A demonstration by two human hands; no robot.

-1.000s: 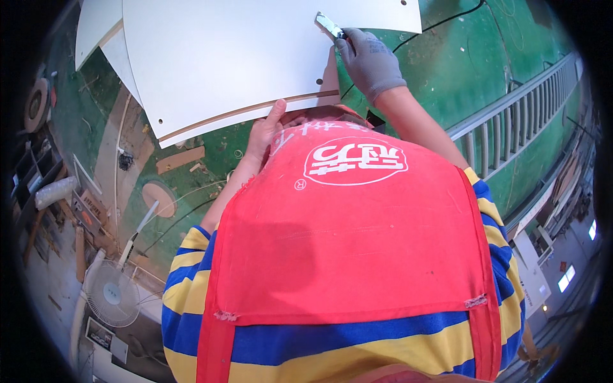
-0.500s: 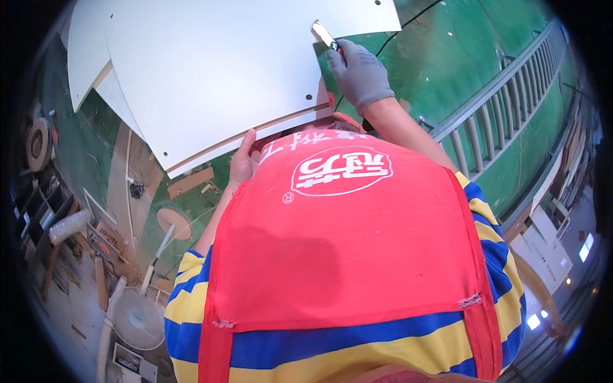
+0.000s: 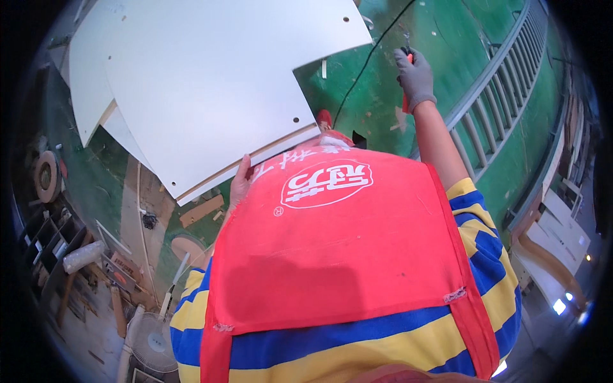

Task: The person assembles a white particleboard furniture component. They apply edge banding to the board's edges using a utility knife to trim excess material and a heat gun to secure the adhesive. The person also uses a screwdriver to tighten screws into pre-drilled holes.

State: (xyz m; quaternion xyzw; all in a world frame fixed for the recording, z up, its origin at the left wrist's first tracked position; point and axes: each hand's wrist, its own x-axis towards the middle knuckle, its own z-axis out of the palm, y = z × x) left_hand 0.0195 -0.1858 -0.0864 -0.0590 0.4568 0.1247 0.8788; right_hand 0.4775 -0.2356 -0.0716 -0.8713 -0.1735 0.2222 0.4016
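Observation:
A large white panel (image 3: pixel 211 83) with a notch cut at its right side and small dark holes lies in front of me. My bare left hand (image 3: pixel 241 184) is at its near edge, a finger lying up against the edge strip; the apron hides the rest of that hand. To the right of the panel, out over the green floor, my right hand (image 3: pixel 417 80) in a grey glove is closed around a red-handled utility knife (image 3: pixel 406 102). The knife's tip points away from me, apart from the panel.
A metal ladder (image 3: pixel 498 105) lies along the right. A black cable (image 3: pixel 370 60) runs over the green floor (image 3: pixel 357 96). At the lower left are a fan (image 3: pixel 152 341), a plastic-wrapped roll (image 3: pixel 84 256) and a dark compartmented rack (image 3: pixel 48 246). Another white board (image 3: pixel 118 131) pokes out beneath the panel.
My right hand has moved right, taking the knife away from the panel's notch to over the floor. My left hand stays at the panel's near edge. The view has shifted somewhat.

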